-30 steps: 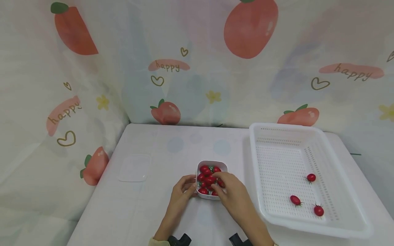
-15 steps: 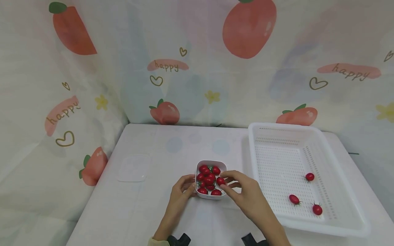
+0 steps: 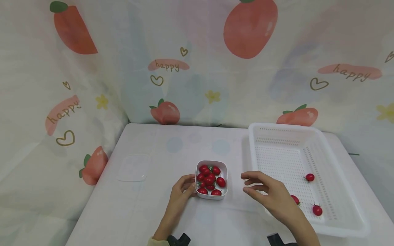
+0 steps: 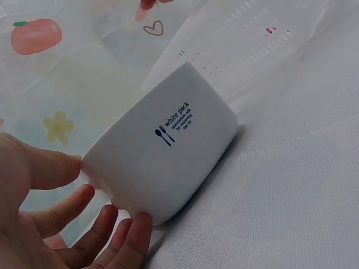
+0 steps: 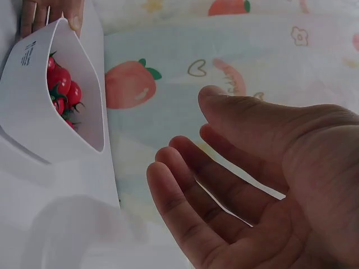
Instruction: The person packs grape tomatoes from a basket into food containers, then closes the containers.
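A small white box [image 3: 212, 196] full of red cherry tomatoes [image 3: 209, 178] stands at the table's front middle. My left hand [image 3: 185, 187] holds its left near corner; in the left wrist view the thumb and curled fingers [image 4: 115, 227] lie against the box's wall [image 4: 168, 162]. My right hand [image 3: 257, 187] hovers between the box and the white basket [image 3: 277, 150], fingers spread and relaxed. The right wrist view shows that hand's [image 5: 252, 185] palm empty, with the box [image 5: 33, 123] and its tomatoes [image 5: 60, 84] to the left.
The perforated basket holds three cherry tomatoes [image 3: 310, 177] near its right side. A clear lid [image 3: 134, 167] lies flat on the table's [image 3: 160, 212] left part. A fruit-printed curtain [image 3: 197, 68] hangs behind and to the left.
My right hand has left the box, where its fingertips touched a tomato, and moved right toward the basket holding nothing. The left hand and box stayed put.
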Action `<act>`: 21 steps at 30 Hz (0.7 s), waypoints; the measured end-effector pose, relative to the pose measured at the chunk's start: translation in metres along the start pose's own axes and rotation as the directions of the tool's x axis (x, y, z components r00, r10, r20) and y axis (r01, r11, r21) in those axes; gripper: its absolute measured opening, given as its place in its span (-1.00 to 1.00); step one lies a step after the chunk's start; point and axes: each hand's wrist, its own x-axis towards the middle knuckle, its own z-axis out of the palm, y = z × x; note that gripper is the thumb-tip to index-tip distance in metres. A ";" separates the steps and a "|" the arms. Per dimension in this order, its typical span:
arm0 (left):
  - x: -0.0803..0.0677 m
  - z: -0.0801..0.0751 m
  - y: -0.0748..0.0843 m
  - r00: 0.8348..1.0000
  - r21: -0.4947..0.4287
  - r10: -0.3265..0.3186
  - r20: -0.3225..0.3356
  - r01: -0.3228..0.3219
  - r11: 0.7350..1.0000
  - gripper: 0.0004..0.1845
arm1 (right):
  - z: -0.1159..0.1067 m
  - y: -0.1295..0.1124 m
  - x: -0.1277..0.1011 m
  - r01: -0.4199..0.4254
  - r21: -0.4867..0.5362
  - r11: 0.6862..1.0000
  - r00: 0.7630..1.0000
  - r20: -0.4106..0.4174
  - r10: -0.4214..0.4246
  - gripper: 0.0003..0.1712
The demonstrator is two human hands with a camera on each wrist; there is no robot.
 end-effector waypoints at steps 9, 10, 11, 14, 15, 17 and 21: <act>0.001 -0.001 -0.001 1.000 -0.017 0.000 0.005 0.000 1.000 -0.61 | -0.030 0.025 -0.008 0.022 -0.020 1.000 0.997 0.078 -0.021 -0.54; 0.001 -0.001 0.000 1.000 -0.019 0.000 0.006 0.000 1.000 -0.61 | -0.034 0.028 -0.009 0.030 -0.025 0.999 0.996 0.084 -0.028 -0.53; 0.001 -0.001 0.000 1.000 -0.022 0.000 0.007 0.000 1.000 -0.61 | -0.037 0.032 -0.008 0.037 -0.033 0.999 0.995 0.089 -0.034 -0.53; 0.000 -0.001 0.000 1.000 -0.022 0.003 0.010 -0.003 1.000 -0.61 | -0.047 0.041 -0.008 0.053 -0.064 0.997 0.994 0.097 -0.046 -0.53; 0.000 -0.001 0.000 1.000 -0.017 0.003 0.009 -0.003 1.000 -0.60 | -0.051 0.044 -0.008 0.050 -0.073 0.996 0.994 0.098 -0.043 -0.53; 0.000 -0.001 0.000 1.000 -0.006 0.001 0.008 -0.001 1.000 -0.60 | -0.058 0.050 -0.009 0.040 -0.091 0.995 0.994 0.106 -0.030 -0.54; 0.000 0.000 0.000 1.000 0.004 -0.003 0.009 0.003 1.000 -0.61 | -0.074 0.059 -0.011 -0.047 -0.095 0.994 0.988 0.139 0.060 -0.51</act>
